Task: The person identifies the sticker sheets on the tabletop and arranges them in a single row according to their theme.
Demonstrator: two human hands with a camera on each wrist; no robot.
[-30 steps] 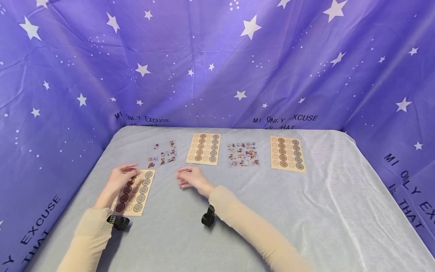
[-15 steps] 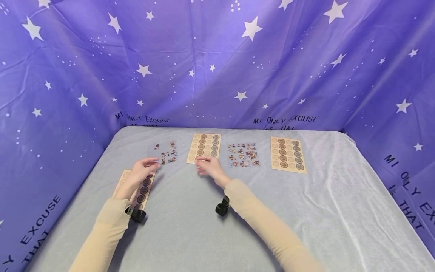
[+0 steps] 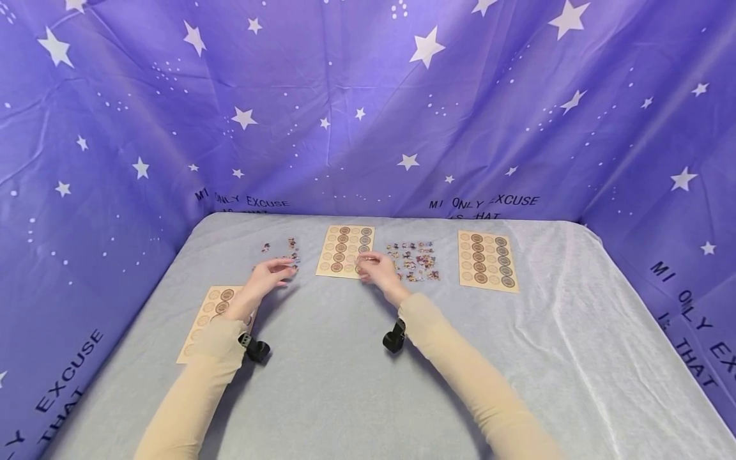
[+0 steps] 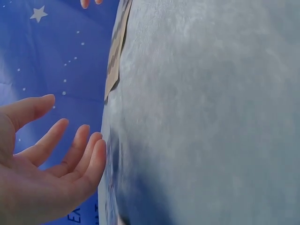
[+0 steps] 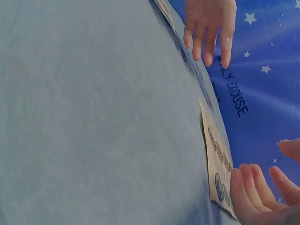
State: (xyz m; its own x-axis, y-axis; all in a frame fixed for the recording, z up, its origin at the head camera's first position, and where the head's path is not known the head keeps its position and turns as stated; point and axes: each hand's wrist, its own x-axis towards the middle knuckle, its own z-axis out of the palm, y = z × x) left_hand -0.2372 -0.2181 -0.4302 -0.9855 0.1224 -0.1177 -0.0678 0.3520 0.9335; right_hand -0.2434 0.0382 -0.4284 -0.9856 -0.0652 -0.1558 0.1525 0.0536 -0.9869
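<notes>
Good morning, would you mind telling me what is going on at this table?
Someone has both hands over a row of sticker sheets and grips nothing. The left hand is at the left clear sheet, just beyond the left tan sheet. The right hand is between the middle tan sheet and the right clear sheet. The right tan sheet lies on the cloth, away from both hands.

The tan sheets are dark-ringed, the tablecloth pale grey-blue.
</notes>
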